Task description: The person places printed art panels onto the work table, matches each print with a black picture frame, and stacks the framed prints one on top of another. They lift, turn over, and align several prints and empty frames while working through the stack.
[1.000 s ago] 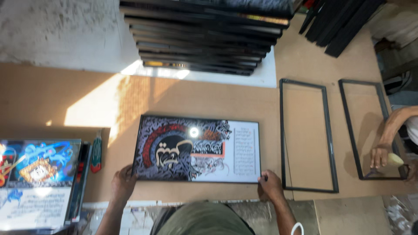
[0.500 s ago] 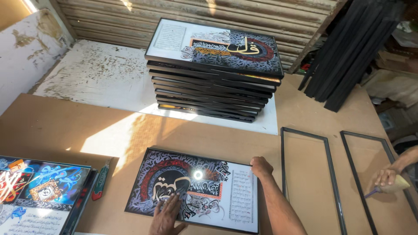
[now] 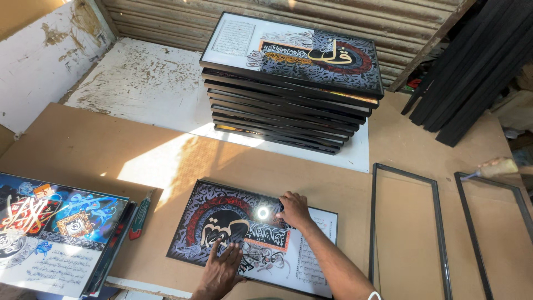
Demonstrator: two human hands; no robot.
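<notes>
Black-framed print [image 3: 252, 239] flat on board; left hand [image 3: 220, 269], right hand [image 3: 294, 210] open, palms pressing glass.

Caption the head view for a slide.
Both hands flat on a framed print beside empty frames.

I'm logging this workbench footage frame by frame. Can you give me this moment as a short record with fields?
setting: brown board worktable
left hand: flat on the dark calligraphy print
right hand: pressed on the same print, near its top edge
stack: black framed prints behind
empty frames: two black frames to the right
left side: colourful blue prints, red-green tool
</notes>
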